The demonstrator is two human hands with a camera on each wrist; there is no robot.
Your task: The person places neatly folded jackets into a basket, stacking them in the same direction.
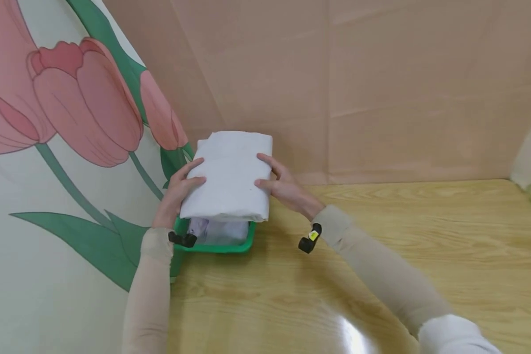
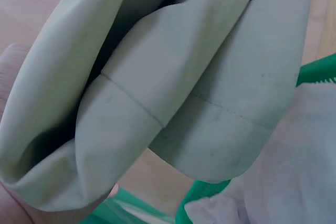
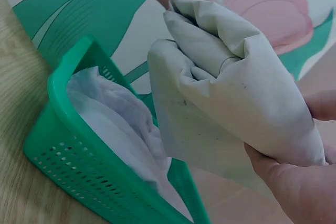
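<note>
A folded white cloth, thick with several layers, is held up between both hands above a green plastic basket. My left hand grips its left edge, thumb and a finger on top. On the opposite edge my right hand grips it the same way, the other fingers hidden beneath. The right wrist view shows the cloth's folds tilted beside the basket. Inside the basket lies a pale lilac cloth, partly covered by the white one in the head view.
The basket stands on a wood-grain surface, close to a wall with painted tulips on the left. A pinkish-brown sheet hangs along the back. Black straps with small devices sit on the wrists.
</note>
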